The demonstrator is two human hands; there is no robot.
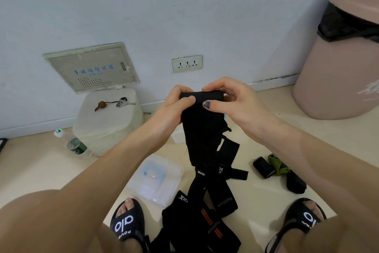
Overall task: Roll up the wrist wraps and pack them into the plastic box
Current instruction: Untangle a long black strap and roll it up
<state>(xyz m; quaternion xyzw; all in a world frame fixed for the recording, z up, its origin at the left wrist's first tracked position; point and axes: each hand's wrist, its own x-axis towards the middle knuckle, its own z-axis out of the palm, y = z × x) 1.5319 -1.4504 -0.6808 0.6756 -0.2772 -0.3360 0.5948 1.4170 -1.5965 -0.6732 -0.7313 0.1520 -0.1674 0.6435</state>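
I hold a black wrist wrap [202,129] up in front of me, its top end partly rolled and the rest hanging down toward the floor. My left hand [176,105] pinches the roll's left side with thumb on front. My right hand [231,101] grips its right side, thumb pressed on the fabric. Several more black wraps [205,220] lie in a loose pile on the floor between my feet. A clear plastic lid [158,179] lies left of the pile. Part of a clear box [177,135] shows behind my left wrist, mostly hidden. Rolled wraps [263,167] lie at right.
A white stool [106,121] with keys stands by the wall at left, a plastic bottle [74,145] beside it. A large pink bin [340,64] with a black liner fills the right. A green and black bundle [287,174] lies near the rolled wraps. My sandalled feet frame the pile.
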